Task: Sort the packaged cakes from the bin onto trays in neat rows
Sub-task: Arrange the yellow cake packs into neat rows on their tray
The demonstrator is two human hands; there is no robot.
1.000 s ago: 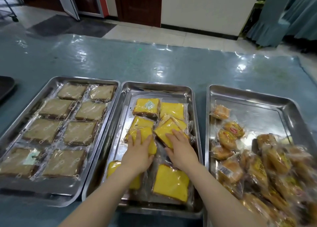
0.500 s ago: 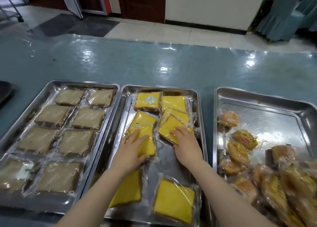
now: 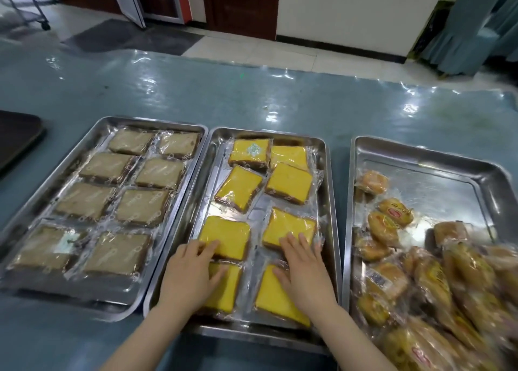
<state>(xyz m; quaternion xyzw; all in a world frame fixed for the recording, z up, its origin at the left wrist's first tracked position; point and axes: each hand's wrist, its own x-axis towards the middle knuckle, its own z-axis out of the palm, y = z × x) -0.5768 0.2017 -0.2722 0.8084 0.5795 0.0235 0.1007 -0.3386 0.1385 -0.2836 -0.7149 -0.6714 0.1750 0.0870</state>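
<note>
The middle steel tray (image 3: 329, 202) holds several wrapped yellow cakes in two columns. My left hand (image 3: 190, 275) lies flat with straight fingers across the third-row left yellow cake (image 3: 227, 234) and the front-left one (image 3: 227, 289). My right hand (image 3: 304, 267) presses flat, fingertips on the third-row right yellow cake (image 3: 291, 225), palm over the front-right cake (image 3: 274, 295). The second-row left cake (image 3: 238, 187) lies tilted. The left tray (image 3: 33, 202) holds brown wrapped cakes (image 3: 140, 206) in two neat columns.
The right steel bin (image 3: 437, 180) holds a loose heap of wrapped orange-brown round cakes (image 3: 392, 281), its far half bare. A dark tray corner (image 3: 16, 135) lies at the far left. All stand on a blue plastic-covered table (image 3: 252, 96).
Both hands slid toward me from the second row to the third and front rows, each dragging one yellow cake down; the yellow cakes now sit in spaced pairs.
</note>
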